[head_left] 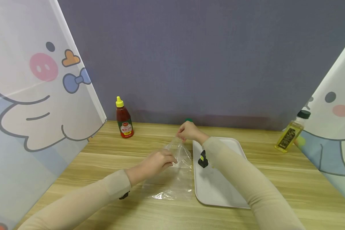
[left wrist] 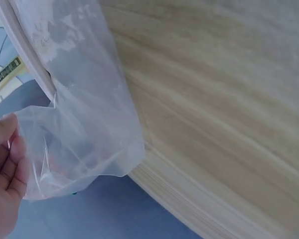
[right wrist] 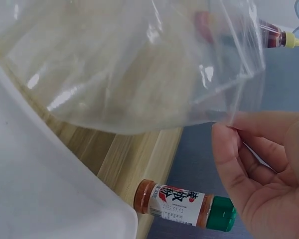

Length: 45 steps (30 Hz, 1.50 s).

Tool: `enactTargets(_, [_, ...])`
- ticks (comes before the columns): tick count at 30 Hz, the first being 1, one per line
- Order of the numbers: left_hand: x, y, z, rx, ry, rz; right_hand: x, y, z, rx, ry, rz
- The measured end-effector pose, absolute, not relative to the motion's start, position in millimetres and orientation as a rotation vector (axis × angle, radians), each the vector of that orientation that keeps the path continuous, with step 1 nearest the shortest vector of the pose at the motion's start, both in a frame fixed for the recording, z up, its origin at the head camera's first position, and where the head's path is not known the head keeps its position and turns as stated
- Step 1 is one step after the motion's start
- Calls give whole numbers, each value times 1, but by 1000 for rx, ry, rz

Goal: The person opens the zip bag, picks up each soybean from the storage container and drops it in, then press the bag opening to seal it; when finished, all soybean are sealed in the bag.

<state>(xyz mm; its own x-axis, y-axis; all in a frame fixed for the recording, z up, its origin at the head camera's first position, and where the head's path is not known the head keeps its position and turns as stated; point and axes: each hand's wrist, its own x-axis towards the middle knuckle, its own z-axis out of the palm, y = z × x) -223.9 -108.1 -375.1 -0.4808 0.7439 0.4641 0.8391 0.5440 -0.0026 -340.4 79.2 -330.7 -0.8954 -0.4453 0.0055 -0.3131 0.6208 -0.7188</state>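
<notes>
A clear plastic bag [head_left: 172, 180] lies partly on the wooden table, its far end lifted between both hands. My right hand [head_left: 188, 131] pinches the raised edge of the bag between thumb and fingertip, as the right wrist view shows. Nearer to me, my left hand [head_left: 161, 160] pinches the bag's other side; in the left wrist view its thumb and curled fingers [left wrist: 21, 144] grip the thin film. The bag stands slack and wrinkled between the hands, and nothing shows inside it.
Right of the bag lies a white tray [head_left: 218, 188], under my right forearm. A ketchup bottle [head_left: 125, 123] stands at the back left, an oil bottle [head_left: 290, 135] at the right. Behind my right hand is a green-capped spice jar [right wrist: 177, 204]. Partitions enclose the table.
</notes>
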Motion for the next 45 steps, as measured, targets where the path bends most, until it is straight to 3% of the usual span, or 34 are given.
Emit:
enactTargets(22, [-242, -111, -380, -1091, -2249, -195, -312, 97, -329, -769, 2706, -918])
enactTargets(35, [-241, -118, -378, -1087, -2376, -416, -297, 105, -342, -694, 2750, -1020])
enactTargets(45, [-250, -126, -361, -863, -2387, -407, -294, 107, -343, -630, 2794, -1094])
